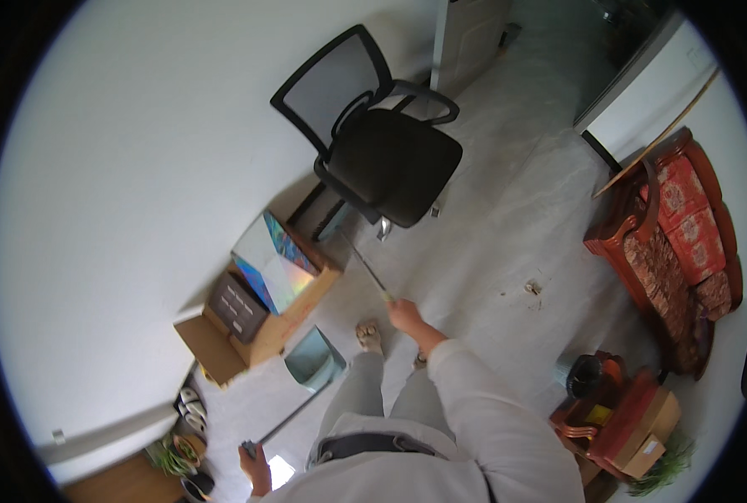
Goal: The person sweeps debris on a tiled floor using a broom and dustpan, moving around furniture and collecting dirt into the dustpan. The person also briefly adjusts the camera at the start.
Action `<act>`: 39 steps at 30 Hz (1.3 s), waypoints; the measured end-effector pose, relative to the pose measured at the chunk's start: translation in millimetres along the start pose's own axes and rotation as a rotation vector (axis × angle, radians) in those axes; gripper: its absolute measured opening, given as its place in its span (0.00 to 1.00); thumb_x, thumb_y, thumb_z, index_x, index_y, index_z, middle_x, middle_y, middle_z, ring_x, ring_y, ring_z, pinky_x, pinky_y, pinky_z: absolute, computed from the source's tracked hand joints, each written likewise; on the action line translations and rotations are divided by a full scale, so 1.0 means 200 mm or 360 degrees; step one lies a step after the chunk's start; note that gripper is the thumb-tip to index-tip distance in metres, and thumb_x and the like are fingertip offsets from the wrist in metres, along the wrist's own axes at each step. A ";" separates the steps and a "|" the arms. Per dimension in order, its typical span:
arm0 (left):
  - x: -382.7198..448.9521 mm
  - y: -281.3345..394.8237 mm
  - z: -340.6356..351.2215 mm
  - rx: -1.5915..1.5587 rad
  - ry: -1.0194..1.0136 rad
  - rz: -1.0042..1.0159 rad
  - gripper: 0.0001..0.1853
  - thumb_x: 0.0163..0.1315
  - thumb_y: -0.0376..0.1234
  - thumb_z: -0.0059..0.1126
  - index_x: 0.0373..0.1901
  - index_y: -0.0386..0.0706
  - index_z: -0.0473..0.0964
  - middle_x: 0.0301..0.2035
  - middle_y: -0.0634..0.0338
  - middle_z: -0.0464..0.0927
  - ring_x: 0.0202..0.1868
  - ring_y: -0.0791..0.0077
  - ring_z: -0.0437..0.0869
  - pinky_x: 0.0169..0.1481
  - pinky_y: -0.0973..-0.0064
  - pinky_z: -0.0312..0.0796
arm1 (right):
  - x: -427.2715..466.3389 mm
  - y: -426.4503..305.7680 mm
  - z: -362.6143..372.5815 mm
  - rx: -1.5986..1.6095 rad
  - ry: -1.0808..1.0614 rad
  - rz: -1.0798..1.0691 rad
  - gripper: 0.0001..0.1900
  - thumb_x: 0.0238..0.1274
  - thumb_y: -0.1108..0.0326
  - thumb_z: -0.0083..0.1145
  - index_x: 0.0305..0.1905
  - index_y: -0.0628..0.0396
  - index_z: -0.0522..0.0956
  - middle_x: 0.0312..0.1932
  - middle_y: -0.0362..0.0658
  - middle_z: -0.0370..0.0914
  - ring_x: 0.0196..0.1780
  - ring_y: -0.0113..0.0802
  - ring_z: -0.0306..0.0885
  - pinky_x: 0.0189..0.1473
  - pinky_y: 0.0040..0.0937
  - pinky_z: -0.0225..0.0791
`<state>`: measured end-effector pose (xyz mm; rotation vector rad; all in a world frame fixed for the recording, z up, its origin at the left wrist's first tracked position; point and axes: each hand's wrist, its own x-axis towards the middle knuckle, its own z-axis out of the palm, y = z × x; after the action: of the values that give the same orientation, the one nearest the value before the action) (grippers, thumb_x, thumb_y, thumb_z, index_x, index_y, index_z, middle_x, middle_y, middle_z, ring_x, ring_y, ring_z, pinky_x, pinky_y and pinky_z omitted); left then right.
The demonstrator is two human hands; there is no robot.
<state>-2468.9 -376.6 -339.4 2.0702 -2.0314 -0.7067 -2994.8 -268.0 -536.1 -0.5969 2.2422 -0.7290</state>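
My right hand [406, 315] grips the upper handle of a broom [368, 267]; its dark bristles are beside the wall, partly behind the office chair. At the lower left, my left hand [255, 468] is closed on the end of a long thin handle [294, 415]. That handle runs to a light blue dustpan [313, 359], just left of my feet, with some bits inside that are too small to identify. A small heap of debris [532, 288] lies on the grey floor, right of my right hand.
A black office chair [395, 160] stands ahead by the wall. Cardboard boxes [219, 349] line the wall at left, near shoes [192, 409] and potted plants [184, 449]. At right are a carved wooden sofa [650, 270], a waste bin [583, 376] and a wooden seat bearing boxes [647, 434].
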 end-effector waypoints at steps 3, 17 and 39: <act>0.10 0.09 -0.04 -0.0136 0.0005 -0.0067 0.12 0.54 0.32 0.62 0.31 0.39 0.67 0.21 0.62 0.69 0.23 0.78 0.69 0.27 0.75 0.67 | 0.41 -0.40 0.22 0.0124 -0.0167 0.0040 0.20 0.64 0.56 0.42 0.34 0.64 0.79 0.36 0.60 0.78 0.43 0.56 0.76 0.47 0.47 0.69; 0.62 0.36 -0.02 -0.0196 -0.0345 0.0447 0.14 0.50 0.30 0.66 0.31 0.37 0.68 0.24 0.61 0.74 0.27 0.78 0.73 0.33 0.78 0.68 | -0.30 0.68 -0.04 -0.0890 -0.0234 -0.0054 0.09 0.55 0.65 0.50 0.30 0.58 0.77 0.29 0.53 0.78 0.36 0.49 0.78 0.35 0.48 0.71; 0.31 1.77 0.29 0.0114 -0.0837 0.0827 0.14 0.52 0.31 0.63 0.32 0.37 0.66 0.22 0.55 0.72 0.19 0.70 0.72 0.19 0.71 0.68 | -0.65 1.09 -0.68 -0.0644 0.0360 0.0932 0.12 0.57 0.58 0.51 0.33 0.54 0.80 0.32 0.47 0.81 0.36 0.44 0.80 0.35 0.43 0.73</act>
<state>-2816.0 -448.9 -252.8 1.3582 -2.7429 -1.1612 -3053.2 14.2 -534.4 -0.0127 2.6092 -0.0456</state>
